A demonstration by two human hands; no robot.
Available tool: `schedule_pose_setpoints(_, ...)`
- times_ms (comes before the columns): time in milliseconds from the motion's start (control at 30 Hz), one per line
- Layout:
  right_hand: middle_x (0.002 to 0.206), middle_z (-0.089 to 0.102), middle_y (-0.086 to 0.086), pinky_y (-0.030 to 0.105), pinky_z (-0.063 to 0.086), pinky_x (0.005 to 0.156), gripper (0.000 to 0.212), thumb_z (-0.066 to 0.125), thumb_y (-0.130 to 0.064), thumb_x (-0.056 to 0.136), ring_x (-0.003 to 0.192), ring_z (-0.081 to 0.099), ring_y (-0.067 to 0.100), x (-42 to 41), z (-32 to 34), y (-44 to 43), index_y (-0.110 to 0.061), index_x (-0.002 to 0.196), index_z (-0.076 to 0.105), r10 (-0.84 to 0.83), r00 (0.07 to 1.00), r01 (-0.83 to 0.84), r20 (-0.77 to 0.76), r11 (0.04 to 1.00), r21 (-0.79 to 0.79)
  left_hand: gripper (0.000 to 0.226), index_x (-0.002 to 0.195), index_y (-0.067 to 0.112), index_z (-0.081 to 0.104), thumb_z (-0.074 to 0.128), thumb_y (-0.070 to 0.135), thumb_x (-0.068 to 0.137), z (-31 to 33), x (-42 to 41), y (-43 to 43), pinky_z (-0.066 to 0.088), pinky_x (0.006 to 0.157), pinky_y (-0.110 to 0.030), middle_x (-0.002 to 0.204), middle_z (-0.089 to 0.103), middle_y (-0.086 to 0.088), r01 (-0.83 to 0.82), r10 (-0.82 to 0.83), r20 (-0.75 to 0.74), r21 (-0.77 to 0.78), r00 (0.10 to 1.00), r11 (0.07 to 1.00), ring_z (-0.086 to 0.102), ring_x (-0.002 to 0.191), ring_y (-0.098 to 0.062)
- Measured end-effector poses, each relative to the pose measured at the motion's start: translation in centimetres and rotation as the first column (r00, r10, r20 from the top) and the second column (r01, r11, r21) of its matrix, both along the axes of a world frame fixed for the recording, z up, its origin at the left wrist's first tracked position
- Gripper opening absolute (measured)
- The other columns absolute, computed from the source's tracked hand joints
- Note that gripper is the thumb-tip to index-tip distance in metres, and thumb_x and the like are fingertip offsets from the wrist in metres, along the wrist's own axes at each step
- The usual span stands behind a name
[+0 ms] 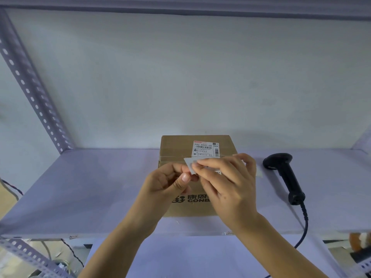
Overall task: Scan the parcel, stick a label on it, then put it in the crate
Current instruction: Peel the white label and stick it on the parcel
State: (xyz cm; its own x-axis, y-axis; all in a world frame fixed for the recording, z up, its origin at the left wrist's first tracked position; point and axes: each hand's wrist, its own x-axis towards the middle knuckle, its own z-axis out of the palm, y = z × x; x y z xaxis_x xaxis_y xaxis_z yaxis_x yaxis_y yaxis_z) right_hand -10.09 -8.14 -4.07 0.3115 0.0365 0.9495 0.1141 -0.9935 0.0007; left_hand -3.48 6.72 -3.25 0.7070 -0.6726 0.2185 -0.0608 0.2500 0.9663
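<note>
Head camera looks down on a pale shelf (pixel 90 187) where a brown cardboard parcel (pixel 176 149) stands near the middle, close to the back wall. A white shipping label (pixel 205 148) with a barcode and the figures 642 H431-00 049 is stuck on the parcel's top face, toward its right side. Dark printed lettering, partly hidden by the hands, runs across the parcel's near face and begins CONB.

Both hands meet just in front of and above the parcel. The left hand (pixel 168 181) has its thumb and fingers pinched on the lower edge of a small white sticker (pixel 189 164), thumbnail facing the camera. The right hand (pixel 226 183) reaches in from the right, its fingertips (pixel 197 163) closed on the same sticker from the other side, the remaining fingers curled above. Whether the sticker is still on a backing cannot be told.

To the right of the parcel, apart from it, a black handheld barcode scanner (pixel 284 173) lies on the shelf, head toward the wall, its coiled cable (pixel 305 221) trailing off the front edge. A perforated metal upright (pixel 30 85) of the rack rises at the left.
</note>
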Motion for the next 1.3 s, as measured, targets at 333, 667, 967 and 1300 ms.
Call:
schedule_pose_setpoints(333,0.092,0.074,-0.008,0.039,0.039,0.082,0.012,0.072,-0.008,0.081,0.076,0.065,0.018,0.1,-0.1,0.0,-0.017,0.085,0.078,0.004,1.0,-0.004,0.003,1.0,0.008,0.013,0.088,0.007,0.065,0.061,0.017,0.079,0.0,0.3,-0.1,0.051,0.065,-0.018,0.073,0.07,0.006,0.003,-0.003,-0.018,0.006,1.0,1.0,0.056,0.062,-0.009)
schedule_pose_setpoints(667,0.091,0.074,-0.008,0.04,0.041,0.081,0.011,0.073,-0.008,0.082,0.076,0.064,0.018,0.3,-0.1,0.0,-0.017,0.085,0.078,0.005,1.0,-0.005,0.001,1.0,0.012,0.012,0.086,0.007,0.065,0.063,0.015,0.077,0.0,0.4,-0.3,0.051,0.064,-0.017,0.071,0.07,0.006,-0.006,0.006,-0.021,-0.003,1.0,1.0,0.057,0.06,-0.008)
schedule_pose_setpoints(967,0.091,0.074,-0.007,0.039,0.039,0.083,0.011,0.075,-0.008,0.08,0.08,0.061,0.016,0.5,-0.1,-0.2,-0.017,0.085,0.078,0.002,1.0,-0.001,-0.011,0.999,0.034,0.012,0.085,0.007,0.064,0.061,0.017,0.079,-0.1,0.7,-0.5,0.049,0.064,-0.018,0.07,0.068,0.005,-0.013,0.013,-0.016,-0.005,1.0,1.0,0.055,0.062,-0.008)
schedule_pose_setpoints(1300,0.091,0.074,-0.008,0.041,0.041,0.081,0.01,0.075,-0.01,0.081,0.079,0.062,0.016,0.8,-0.1,-0.2,-0.017,0.086,0.079,0.008,1.0,-0.007,-0.015,0.999,0.031,0.016,0.084,0.009,0.068,0.057,0.021,0.085,-0.1,1.1,-0.3,0.048,0.069,-0.023,0.071,0.064,0.004,0.046,-0.045,-0.056,0.005,0.997,0.999,0.055,0.066,-0.009)
